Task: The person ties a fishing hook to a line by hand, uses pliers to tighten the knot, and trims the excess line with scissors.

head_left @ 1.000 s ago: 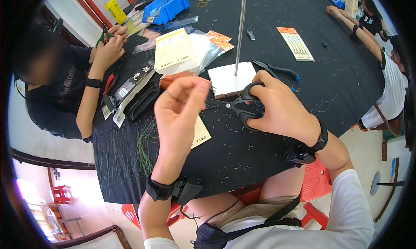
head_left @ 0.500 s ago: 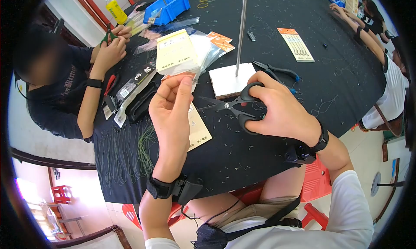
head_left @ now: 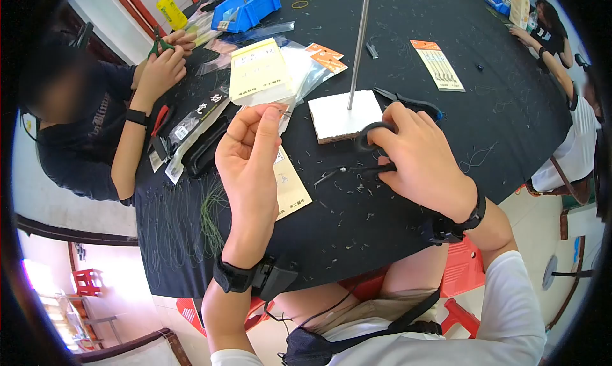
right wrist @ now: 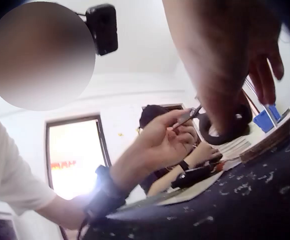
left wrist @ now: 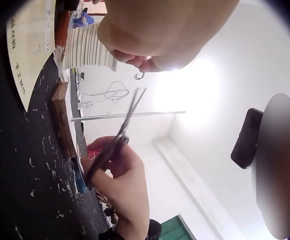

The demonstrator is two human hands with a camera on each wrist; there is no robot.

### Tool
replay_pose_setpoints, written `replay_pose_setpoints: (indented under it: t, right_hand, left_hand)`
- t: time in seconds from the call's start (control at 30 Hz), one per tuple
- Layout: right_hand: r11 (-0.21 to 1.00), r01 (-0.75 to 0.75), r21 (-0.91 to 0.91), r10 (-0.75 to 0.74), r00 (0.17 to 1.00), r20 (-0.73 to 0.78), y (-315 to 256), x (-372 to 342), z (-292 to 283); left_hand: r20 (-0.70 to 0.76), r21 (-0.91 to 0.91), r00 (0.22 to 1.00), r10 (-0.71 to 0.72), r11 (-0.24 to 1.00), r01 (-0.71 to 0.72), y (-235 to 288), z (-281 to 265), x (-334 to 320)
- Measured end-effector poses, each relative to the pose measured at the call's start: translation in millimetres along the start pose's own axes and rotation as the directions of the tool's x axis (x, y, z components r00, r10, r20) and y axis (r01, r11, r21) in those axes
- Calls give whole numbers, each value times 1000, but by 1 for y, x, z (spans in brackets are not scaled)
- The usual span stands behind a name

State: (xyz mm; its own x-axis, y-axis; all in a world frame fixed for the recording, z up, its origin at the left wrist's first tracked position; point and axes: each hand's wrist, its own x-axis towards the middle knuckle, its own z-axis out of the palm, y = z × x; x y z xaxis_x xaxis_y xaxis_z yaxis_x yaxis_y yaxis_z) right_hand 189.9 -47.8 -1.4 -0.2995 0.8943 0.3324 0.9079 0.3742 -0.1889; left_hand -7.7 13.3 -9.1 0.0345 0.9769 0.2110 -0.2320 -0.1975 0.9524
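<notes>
Scissors (head_left: 343,169) now more edge-on, right fingers (head_left: 403,119) round the handles (head_left: 361,142), left fingers (head_left: 254,114) pinched on a hook (left wrist: 140,78)

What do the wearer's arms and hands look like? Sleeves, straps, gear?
The left hand and right hand are ungloved. White short sleeves; black wrist straps, with a dark, boxy unit on each wrist.

So the card stack (head_left: 260,70) just past the left hand (head_left: 248,152) has a 12 in its corner, and the loose card (head_left: 293,191) poking out right of that hand shows 12 too. Both have 手工 along the bottom. The long packet (head_left: 203,114) left of that hand is too blurry, and the orange-topped one (head_left: 437,65) beyond the right hand (head_left: 424,165) too tiny.
</notes>
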Motion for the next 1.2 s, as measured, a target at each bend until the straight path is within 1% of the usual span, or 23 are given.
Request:
replay_pose_setpoints:
  t: [0.03, 0.07, 0.13, 0.17, 0.23, 0.37, 0.43, 0.47, 0.53, 0.67, 0.77, 0.87, 0.93, 0.97, 1.0, 1.03, 1.07, 1.1, 1.13, 1.17, 1.2]
  right_hand:
    - [998, 25, -53, -26, 1000, -16, 1, -1, 1]
    - [998, 25, -51, -26, 1000, -16, 1, -1, 1]
    - [992, 0, 122, 6, 999, -44, -1, 0, 2]
    - [993, -4, 121, 10, 999, -45, -1, 0, 2]
    - [993, -38, 112, 26, 994, 105, -2, 0, 1]
    - [988, -15, 153, -2, 994, 113, 3, -2, 5]
    - [975, 2, 224, -33, 990, 137, 2, -3, 6]
    - [975, 4, 221, -35, 990, 137, 2, -3, 5]
    - [983, 3, 181, -41, 979, 202, 1, -2, 3]
    - [980, 38, 193, -72, 983, 170, -1, -3, 3]
    - [980, 62, 189, -88, 987, 135, -1, -3, 5]
    - [984, 28, 179, -46, 994, 94, 2, -1, 12]
    - [989, 66, 132, -62, 997, -35, 5, 1, 13]
    - [989, 65, 132, -61, 997, -36, 5, 2, 13]
    - [985, 76, 154, -58, 991, -119, 4, 4, 13]
    - [981, 87, 176, -51, 978, -202, 4, 5, 13]
    - [981, 85, 175, -48, 978, -202, 3, 8, 11]
    - [955, 122, 269, -40, 955, -293, 1, 10, 8]
    - [919, 166, 356, -20, 925, -378, 0, 11, 5]
    - [920, 163, 355, -18, 926, -378, -2, 10, 3]
    - [899, 188, 397, -16, 917, -398, -3, 9, 2]
  left_hand:
    - [2, 2, 1000, -8, 1000, 8, 0, 0, 0]
    - [3, 5, 1000, -17, 1000, 17, -1, 0, 0]
    - [-13, 1, 1000, -16, 1000, 16, 0, 1, 0]
    - [-27, -8, 1000, -16, 1000, 16, -1, 2, 0]
    - [-11, -12, 1000, -15, 1000, 15, -2, 1, 1]
    - [21, -8, 1000, -17, 1000, 17, -2, 0, 0]
    - [19, -15, 1000, -21, 1000, 22, -1, 0, 0]
    - [17, -20, 999, -27, 999, 28, 0, 1, 0]
    - [26, -27, 999, -31, 999, 32, 1, 1, -1]
    - [45, -50, 997, -65, 996, 68, 3, 3, -2]
    - [50, -55, 996, -74, 996, 77, 5, 4, -4]
    - [76, -45, 995, -63, 997, 67, 5, 3, -4]
    - [73, -44, 995, -73, 996, 76, 6, 4, -4]
    - [69, -43, 994, -81, 995, 85, 6, 4, -4]
    - [70, -43, 994, -82, 995, 85, 5, 2, -4]
    - [131, -31, 986, -104, 994, 109, 3, -1, -4]
    - [192, -18, 973, -127, 991, 133, 2, -3, -4]
    - [195, -18, 972, -129, 991, 135, 3, -1, -5]
    - [261, 26, 948, -180, 983, 179, 5, 1, -6]
    - [323, 72, 918, -230, 973, 218, 6, 4, -8]
    - [357, 115, 905, -233, 972, 205, 3, 4, -9]
